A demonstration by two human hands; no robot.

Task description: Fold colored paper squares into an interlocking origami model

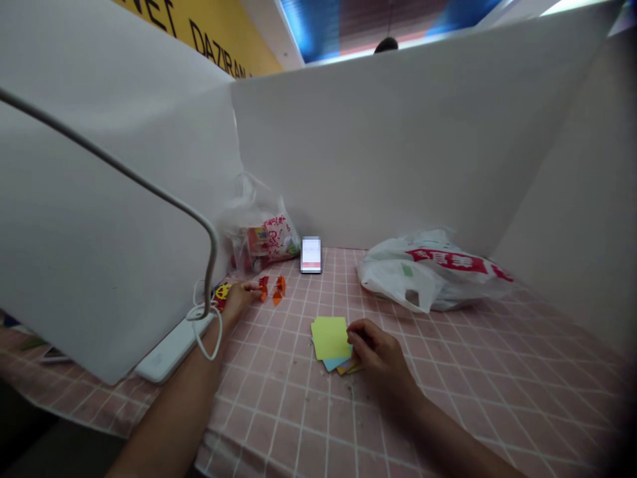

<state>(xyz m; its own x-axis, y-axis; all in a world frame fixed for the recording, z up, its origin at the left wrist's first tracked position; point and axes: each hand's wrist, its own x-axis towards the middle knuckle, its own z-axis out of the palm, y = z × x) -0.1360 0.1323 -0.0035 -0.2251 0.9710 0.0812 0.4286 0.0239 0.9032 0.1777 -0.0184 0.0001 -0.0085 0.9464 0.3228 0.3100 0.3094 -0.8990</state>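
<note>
Far out on the left, my left hand (pixel 239 297) has its fingertips closed on a small red-orange folded paper piece (pixel 263 287). Two more orange folded paper pieces (pixel 279 289) stand just to the right of it. Nearer to me lies a loose stack of coloured paper squares, with a yellow paper square (pixel 330 337) on top and a blue paper square (pixel 334 364) peeking out below. My right hand (pixel 379 348) is closed in a pinch at the right edge of the yellow square. That hand covers part of the stack.
A phone (pixel 311 255) stands upright at the back. White plastic bags lie at back left (pixel 279 239) and right (pixel 393 269). A white power bank-like block (pixel 172 348), a coiled cable (pixel 212 332) and a grey bent stand (pixel 212 239) are by my left forearm. White partitions (pixel 398 153) surround the checked cloth.
</note>
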